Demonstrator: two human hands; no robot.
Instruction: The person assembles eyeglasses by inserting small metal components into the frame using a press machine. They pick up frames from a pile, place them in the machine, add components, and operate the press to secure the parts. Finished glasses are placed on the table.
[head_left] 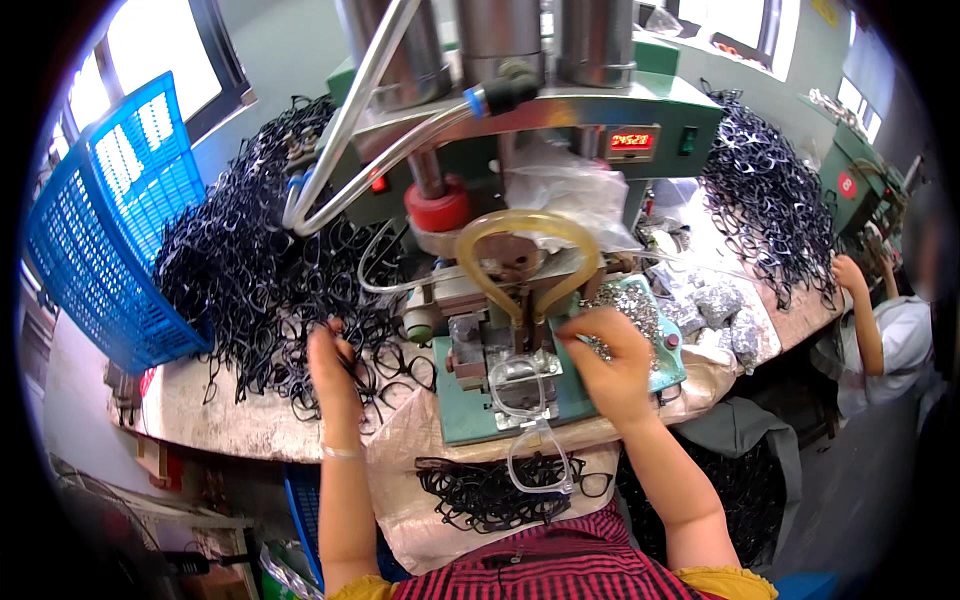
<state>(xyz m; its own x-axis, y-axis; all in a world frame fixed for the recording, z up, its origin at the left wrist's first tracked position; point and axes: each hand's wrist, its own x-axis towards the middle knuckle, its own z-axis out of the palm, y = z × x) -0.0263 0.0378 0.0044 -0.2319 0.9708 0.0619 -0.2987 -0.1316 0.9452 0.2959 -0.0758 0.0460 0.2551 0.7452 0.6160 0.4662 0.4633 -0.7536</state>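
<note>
My left hand [333, 375] is at the near edge of a large heap of black eyeglass frames [265, 270]. Its fingers curl among the frames, and what they hold cannot be made out. Beside the press fixture [478, 350], my right hand [610, 368] has its fingertips pinched together; anything between them is too small to see. A clear eyeglass frame [536, 490] hangs over the front of the fixture, one rim at the metal block and the other lower down. Small metal parts [640, 305] lie in a pale green tray right behind my right hand.
A green press machine [655, 100] with metal cylinders stands ahead, a curved yellowish tube [527, 222] at its front. More black frames rest on my lap cloth [400, 500]. A blue crate [100, 230] tilts at left. Bagged parts [715, 305] and another person [885, 330] are at right.
</note>
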